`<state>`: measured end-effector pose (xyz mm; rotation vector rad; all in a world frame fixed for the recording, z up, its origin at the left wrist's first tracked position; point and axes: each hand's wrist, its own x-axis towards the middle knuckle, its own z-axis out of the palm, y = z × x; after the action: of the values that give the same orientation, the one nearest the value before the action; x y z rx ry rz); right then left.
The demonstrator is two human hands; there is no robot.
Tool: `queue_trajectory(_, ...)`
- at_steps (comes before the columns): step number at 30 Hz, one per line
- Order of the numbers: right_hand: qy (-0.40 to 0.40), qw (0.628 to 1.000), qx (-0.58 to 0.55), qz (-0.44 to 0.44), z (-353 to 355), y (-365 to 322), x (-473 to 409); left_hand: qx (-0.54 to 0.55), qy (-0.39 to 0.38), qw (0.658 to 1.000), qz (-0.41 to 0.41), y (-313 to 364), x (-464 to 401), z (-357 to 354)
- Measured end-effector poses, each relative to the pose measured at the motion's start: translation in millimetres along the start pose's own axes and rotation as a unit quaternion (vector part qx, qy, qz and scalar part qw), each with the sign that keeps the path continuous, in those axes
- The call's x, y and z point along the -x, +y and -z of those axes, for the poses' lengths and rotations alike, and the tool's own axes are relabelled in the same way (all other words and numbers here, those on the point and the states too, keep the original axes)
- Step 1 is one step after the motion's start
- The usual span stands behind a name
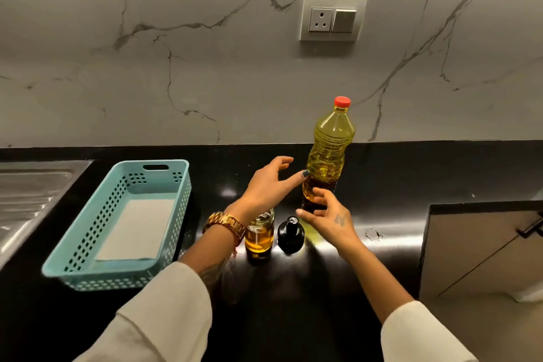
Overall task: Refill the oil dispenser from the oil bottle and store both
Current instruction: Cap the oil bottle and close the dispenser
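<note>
A tall plastic oil bottle [329, 150] with a red cap [342, 102] stands upright on the black counter [411, 173], full of yellow oil. My left hand [269, 184] is spread open just left of its lower half, fingertips at the bottle's side. My right hand [326, 216] is open in front of the bottle's base, fingers close to it. Under my left wrist stands a small glass oil dispenser [260, 235], uncapped and partly filled. Its black pump top [291, 233] lies on the counter beside it.
A teal perforated basket [173, 232] with a white liner sits left of the dispenser. A steel sink drainboard [26, 194] lies at far left. A wall socket [333, 19] is on the marble backsplash. A cabinet with a handle [531, 228] is at right.
</note>
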<state>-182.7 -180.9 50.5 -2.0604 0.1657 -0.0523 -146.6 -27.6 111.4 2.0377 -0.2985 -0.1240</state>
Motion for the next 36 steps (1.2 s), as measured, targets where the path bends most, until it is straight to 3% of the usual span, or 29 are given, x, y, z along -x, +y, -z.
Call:
queue_trajectory(4, -0.072, 0.984, 0.151, 0.054, -14.0, -6.5, 8.5, -0.043, 0.058, 0.997, -0.020, -20.6, 27.2, 10.2)
queue_trajectory(9, -0.172, 0.922, 0.341, 0.067, -33.6, -2.9, 6.0, -0.023, 0.078, 0.996, 0.030, -64.7, 54.6, 8.3)
queue_trajectory(13, -0.159, 0.889, 0.422, 0.077, -40.8, 1.0, 0.7, 0.003, 0.060, 0.996, 0.058, -94.5, 66.2, -4.9)
queue_trajectory(20, -0.143, 0.897, 0.403, 0.111, -34.0, -0.7, -5.2, 0.016, 0.122, 0.990, 0.063, -110.5, 64.8, -18.5)
queue_trajectory(24, -0.087, 0.955, 0.255, 0.125, 3.2, -30.0, -6.6, 0.023, 0.124, 0.990, 0.058, -113.8, 63.6, -18.6)
queue_trajectory(26, -0.111, 0.961, 0.198, 0.159, 20.5, -56.7, -6.6, 0.029, 0.121, 0.991, 0.056, -115.6, 63.2, -18.3)
queue_trajectory(31, -0.248, 0.889, 0.273, 0.271, 9.0, -103.6, -7.6, 0.056, 0.095, 0.992, 0.059, -112.2, 64.3, -15.1)
queue_trajectory(36, -0.289, 0.839, 0.363, 0.285, -19.5, -102.6, -18.5, 0.059, 0.083, 0.993, 0.059, -112.3, 65.1, -13.9)
